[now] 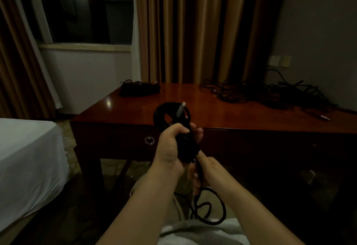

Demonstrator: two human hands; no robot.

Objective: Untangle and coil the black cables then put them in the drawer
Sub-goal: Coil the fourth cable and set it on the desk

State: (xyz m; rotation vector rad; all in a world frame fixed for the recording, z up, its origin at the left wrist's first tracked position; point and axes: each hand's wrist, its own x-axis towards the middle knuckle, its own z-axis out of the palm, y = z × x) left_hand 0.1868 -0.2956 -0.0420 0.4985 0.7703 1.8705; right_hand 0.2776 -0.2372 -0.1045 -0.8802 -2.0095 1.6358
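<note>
- Black coiled cable [170,117] is held in front of the wooden desk [202,109], its silver plug [180,109] sticking up.
- Left hand [173,144] grips the bundled loops, fingers curled round them.
- Right hand [204,169] pinches the loose tail [210,206] below.
- Cable looks light and limp; best held at the gathered waist.
- Tangled cables [270,92] lie on the desk's right; the drawer [119,140] is shut.

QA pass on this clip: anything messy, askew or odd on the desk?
Yes. A loose tangle of black cables sprawls over the desk's right rear, one plug end trailing towards the front edge. A neater bundle sits at the left rear corner. Both hands hold a part-coiled cable, its tail hanging loose below. Nothing looks damaged.
</note>
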